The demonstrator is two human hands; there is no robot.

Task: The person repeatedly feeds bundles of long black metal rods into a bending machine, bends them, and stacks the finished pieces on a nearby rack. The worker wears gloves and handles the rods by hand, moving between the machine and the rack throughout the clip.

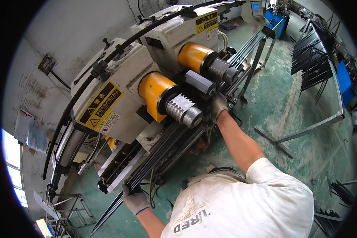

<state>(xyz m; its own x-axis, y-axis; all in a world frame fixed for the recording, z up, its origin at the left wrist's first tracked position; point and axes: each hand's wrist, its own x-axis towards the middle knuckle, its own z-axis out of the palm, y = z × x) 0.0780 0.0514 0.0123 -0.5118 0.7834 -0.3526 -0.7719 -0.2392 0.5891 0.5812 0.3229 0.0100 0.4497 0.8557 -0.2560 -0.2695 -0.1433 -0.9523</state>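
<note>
A bundle of long, thin dark metal bars [162, 144] runs slantwise along the front of a large grey machine [123, 79]. My left hand [135, 199], in a pale knit glove with a blue cuff, is closed around the bars near their lower left end. Farther up, my right hand [218, 106], also gloved, curls in beside a grey hexagonal metal block [200, 82]; its fingertips and whatever they grip are hidden. Between my hands, a ridged steel shaft end [182, 108] projects from a yellow cylinder [156, 92] above the bars.
A second yellow cylinder [196, 55] with a ridged end sticks out beyond. A black hose [119, 49] arches over the machine. At right, a metal rack [311, 125] carries many dark bars. A control box [253, 12] stands at the back. Green floor [265, 103] shows worn patches.
</note>
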